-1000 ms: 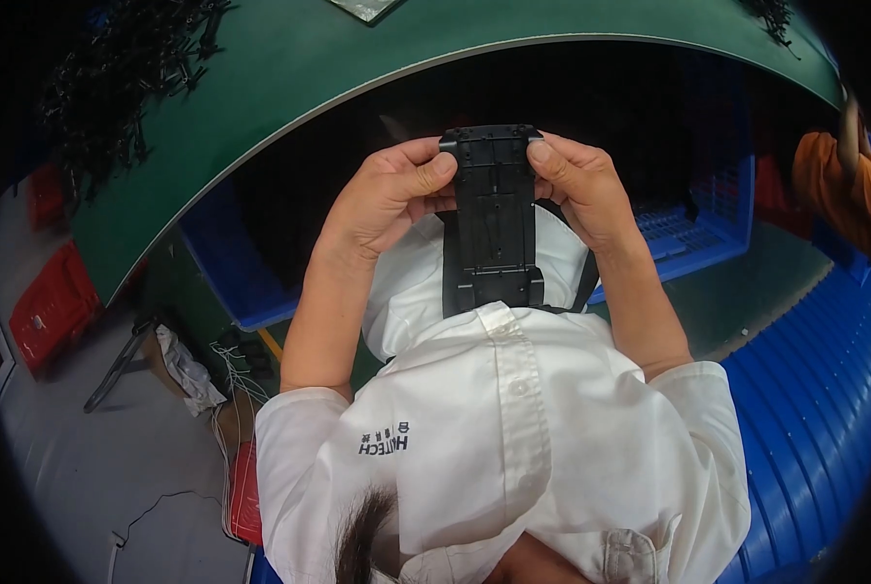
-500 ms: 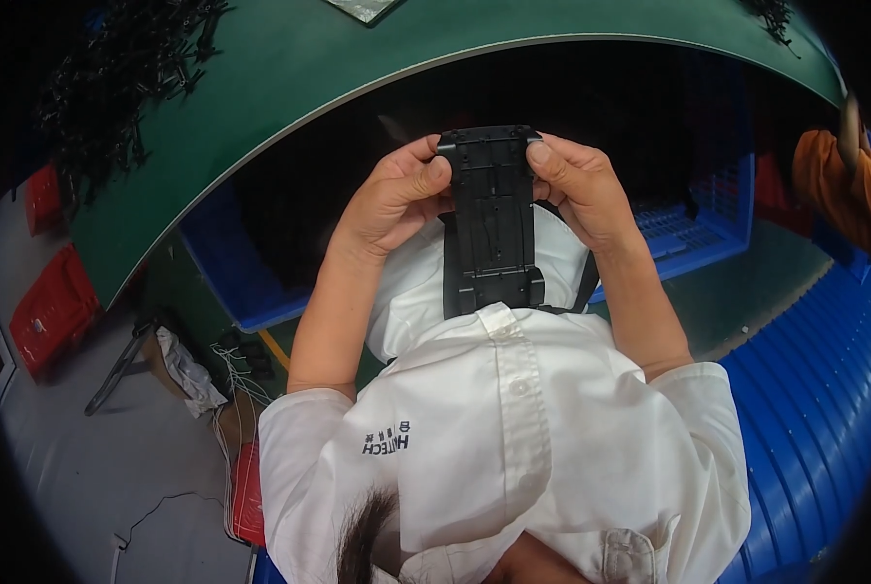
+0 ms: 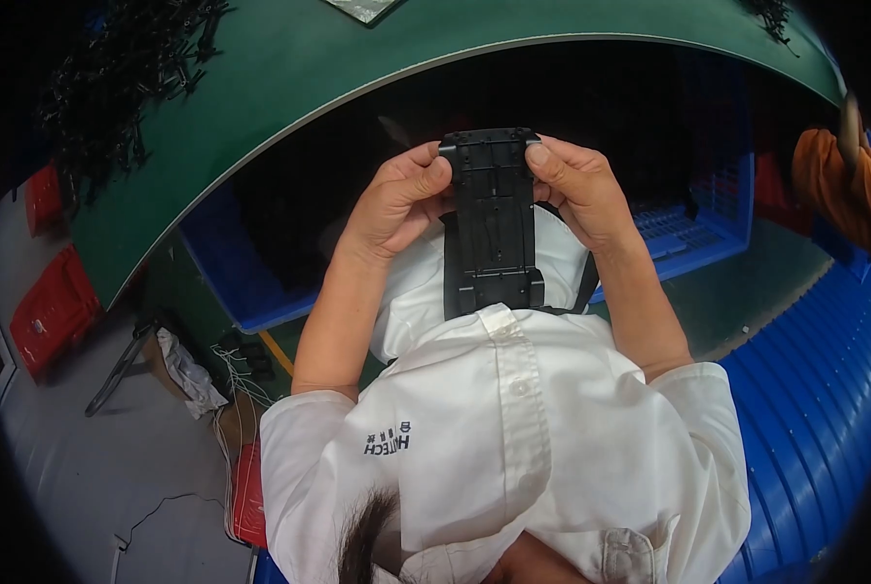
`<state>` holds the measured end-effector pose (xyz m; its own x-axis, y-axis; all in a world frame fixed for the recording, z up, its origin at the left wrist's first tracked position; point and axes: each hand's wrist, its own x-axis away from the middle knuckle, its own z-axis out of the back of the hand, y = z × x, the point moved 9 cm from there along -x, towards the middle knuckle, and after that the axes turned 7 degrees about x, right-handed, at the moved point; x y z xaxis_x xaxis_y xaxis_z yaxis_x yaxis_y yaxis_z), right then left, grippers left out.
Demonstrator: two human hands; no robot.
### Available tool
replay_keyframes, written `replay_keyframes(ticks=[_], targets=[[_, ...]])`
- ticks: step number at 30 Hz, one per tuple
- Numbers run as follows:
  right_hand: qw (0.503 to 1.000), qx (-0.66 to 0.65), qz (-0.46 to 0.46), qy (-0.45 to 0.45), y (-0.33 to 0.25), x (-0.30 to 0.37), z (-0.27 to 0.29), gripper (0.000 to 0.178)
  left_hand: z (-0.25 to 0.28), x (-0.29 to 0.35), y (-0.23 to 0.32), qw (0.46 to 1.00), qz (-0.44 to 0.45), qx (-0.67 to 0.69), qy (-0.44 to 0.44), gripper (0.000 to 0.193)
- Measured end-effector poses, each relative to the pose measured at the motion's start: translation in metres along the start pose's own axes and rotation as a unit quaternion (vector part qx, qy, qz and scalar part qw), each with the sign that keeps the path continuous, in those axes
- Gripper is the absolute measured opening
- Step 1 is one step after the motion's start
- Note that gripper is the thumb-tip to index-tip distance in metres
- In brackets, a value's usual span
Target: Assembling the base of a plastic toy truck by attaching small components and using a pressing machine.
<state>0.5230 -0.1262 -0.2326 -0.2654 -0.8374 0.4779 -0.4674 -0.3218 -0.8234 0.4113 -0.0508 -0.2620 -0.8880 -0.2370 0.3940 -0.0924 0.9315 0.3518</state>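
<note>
Between my hands is a long black plastic part [image 3: 497, 219], a flat moulded tray-like piece with raised ribs and notched corners. Its near end reaches down to the front of my white shirt. My left hand [image 3: 406, 195] pinches the far left corner, thumb on the upper face and fingers curled behind. At the far right corner my right hand [image 3: 576, 185] grips in the same way. The undersides of the part and most of my fingertips are hidden.
Beyond my hands curves the edge of a green table [image 3: 289, 68], with a heap of small black parts [image 3: 124, 88] at its left. Under it stand blue crates [image 3: 688, 234]. Red bins [image 3: 54, 313] and loose cables [image 3: 240, 375] lie left; an orange cloth [image 3: 839, 180] hangs right.
Almost nothing differs. My left forearm has shifted very slightly to the right, and both hands keep their grip on the black plastic part.
</note>
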Motion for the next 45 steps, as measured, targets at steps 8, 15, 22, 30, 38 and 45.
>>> replay_keyframes(ticks=[8,15,22,30,38,45], targets=[[0.999,0.035,0.003,0.019,-0.001,0.001,0.002,0.032,0.000,0.006,0.007,0.997,0.026,-0.067,0.042,0.031],[0.999,0.046,0.003,0.015,-0.002,0.003,0.001,0.032,-0.004,0.007,0.010,0.994,0.021,-0.099,0.032,0.031],[0.999,0.036,0.004,0.006,-0.001,0.007,0.000,0.031,-0.005,0.011,0.008,0.993,0.005,-0.114,0.017,0.032],[0.999,0.047,0.005,0.017,-0.001,0.006,0.002,0.031,-0.009,0.009,0.013,0.988,-0.012,-0.148,0.048,0.032],[0.999,0.025,-0.001,0.042,-0.003,0.000,0.008,0.032,-0.009,0.003,0.011,0.990,-0.024,-0.108,0.084,0.032],[0.998,-0.025,0.051,0.024,-0.026,0.003,0.001,0.033,-0.048,0.010,0.031,0.987,-0.050,-0.139,0.066,0.030]])
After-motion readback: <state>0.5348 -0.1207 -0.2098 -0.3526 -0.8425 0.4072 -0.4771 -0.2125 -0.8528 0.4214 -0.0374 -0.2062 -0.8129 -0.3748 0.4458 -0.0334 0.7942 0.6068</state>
